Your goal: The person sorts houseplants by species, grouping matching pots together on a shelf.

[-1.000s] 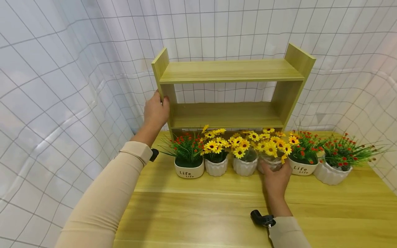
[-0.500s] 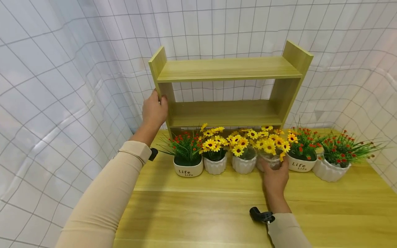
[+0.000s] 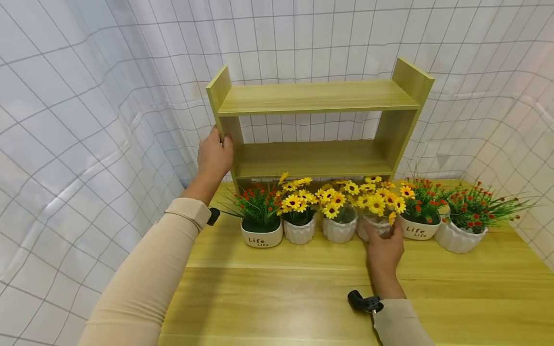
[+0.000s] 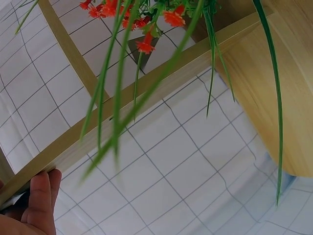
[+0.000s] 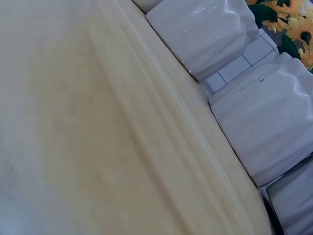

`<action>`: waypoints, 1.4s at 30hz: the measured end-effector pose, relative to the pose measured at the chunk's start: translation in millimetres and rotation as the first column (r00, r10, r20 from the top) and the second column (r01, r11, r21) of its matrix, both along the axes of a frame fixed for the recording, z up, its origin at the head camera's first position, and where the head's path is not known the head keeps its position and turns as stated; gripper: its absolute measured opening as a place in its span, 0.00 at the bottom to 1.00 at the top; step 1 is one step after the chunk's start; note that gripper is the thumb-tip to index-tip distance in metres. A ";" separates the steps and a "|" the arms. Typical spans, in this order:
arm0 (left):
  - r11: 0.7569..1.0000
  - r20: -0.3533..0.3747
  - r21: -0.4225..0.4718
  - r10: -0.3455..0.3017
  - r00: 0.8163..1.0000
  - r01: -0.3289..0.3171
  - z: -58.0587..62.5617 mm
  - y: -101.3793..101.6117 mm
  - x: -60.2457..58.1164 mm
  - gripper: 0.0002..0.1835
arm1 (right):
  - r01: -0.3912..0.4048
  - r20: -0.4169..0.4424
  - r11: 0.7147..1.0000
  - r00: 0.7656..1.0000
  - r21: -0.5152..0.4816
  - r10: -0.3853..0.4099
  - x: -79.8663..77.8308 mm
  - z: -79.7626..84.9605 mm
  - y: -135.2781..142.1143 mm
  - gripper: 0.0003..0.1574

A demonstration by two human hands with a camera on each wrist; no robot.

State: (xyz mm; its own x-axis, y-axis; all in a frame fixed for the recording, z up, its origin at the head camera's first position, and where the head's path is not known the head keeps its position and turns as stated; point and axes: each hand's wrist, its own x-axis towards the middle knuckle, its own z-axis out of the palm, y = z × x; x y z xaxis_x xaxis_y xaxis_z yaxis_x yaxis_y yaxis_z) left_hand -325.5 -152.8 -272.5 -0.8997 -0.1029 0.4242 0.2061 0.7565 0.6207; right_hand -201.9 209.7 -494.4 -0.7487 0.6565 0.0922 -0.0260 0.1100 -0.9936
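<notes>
At the left side panel of a wooden shelf [image 3: 320, 98], my left hand [image 3: 215, 153] grips the board's edge. The left wrist view shows fingers [image 4: 41, 200] against that same panel. My right hand [image 3: 386, 252] holds the white fluted pot [image 3: 375, 229] of a yellow daisy plant, thumb and fingers on its sides. The pot stands on the table in a row; part of it is hidden by the hand. Left of it are two more daisy pots [image 3: 340, 229] [image 3: 299, 232]. The right hand does not show in the right wrist view, where white pots [image 5: 266, 117] line the table.
A "Life" pot with red flowers [image 3: 261, 236] stands at the row's left end. Another "Life" pot [image 3: 419, 229] and a fluted pot with red flowers [image 3: 460, 240] stand right of my right hand. White grid-patterned cloth [image 3: 303, 38] surrounds the wooden table [image 3: 277, 293].
The whole scene shifts slightly as the head view moves. Both hands keep their places on the shelf and the pot, and the pots stay in their row.
</notes>
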 end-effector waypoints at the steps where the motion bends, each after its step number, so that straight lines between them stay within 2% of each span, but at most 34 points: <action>1: 1.000 -0.001 0.000 0.002 1.000 -0.002 0.1 -0.1 0.1 0.21 | 0.003 -0.008 1.000 1.000 -0.005 -0.003 0.1 0.3 0.2 0.57; 15: 1.000 -0.010 -0.001 0.007 1.000 -0.007 -1.3 -1.8 -1.0 0.21 | 0.013 -0.033 0.998 0.999 -0.064 -0.016 12.9 4.9 -0.9 0.55; 23: 1.000 -0.006 0.004 0.010 1.000 -0.010 -1.8 0.3 -0.8 0.20 | 0.032 -0.027 0.999 0.999 -0.038 -0.033 22.3 7.4 -1.0 0.56; 30: 1.000 0.002 -0.007 0.022 1.000 -0.022 -0.6 2.1 -0.4 0.20 | 0.050 -0.033 0.999 0.998 -0.014 -0.050 29.2 22.9 -1.8 0.51; 42: 1.000 0.008 -0.006 0.025 1.000 -0.025 -0.4 2.1 0.5 0.20 | 0.089 -0.160 0.996 0.984 0.025 -0.084 42.2 49.7 -5.5 0.48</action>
State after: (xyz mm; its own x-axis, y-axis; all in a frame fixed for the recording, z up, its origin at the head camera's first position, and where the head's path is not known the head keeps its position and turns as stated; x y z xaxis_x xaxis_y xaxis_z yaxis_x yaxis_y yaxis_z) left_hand -325.0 -150.7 -272.9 -0.9003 -0.1233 0.4175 0.1819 0.7649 0.6180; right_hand -159.7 204.2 -444.7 -0.6633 0.7131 0.2271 -0.1719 0.1502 -0.9736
